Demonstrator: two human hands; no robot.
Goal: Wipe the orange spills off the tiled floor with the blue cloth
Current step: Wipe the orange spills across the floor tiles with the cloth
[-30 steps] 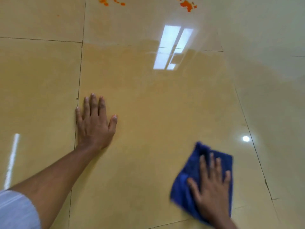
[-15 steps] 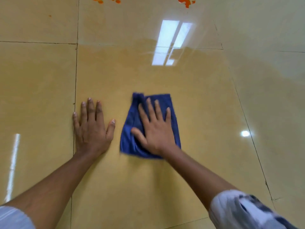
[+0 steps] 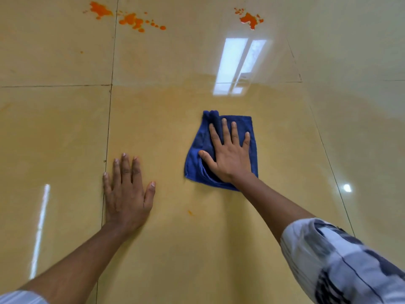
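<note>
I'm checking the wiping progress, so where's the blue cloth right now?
In the head view the blue cloth lies flat on the floor tile right of centre, under the right hand, well short of the orange spills farther ahead.

Both forearms are bare to above the wrist, the right sleeve (image 3: 341, 262) a loose white fabric patterned with dark blue-grey checks and thin lines, the left sleeve (image 3: 20, 297) a pale whitish cuff barely showing at the frame's bottom corner.
</note>
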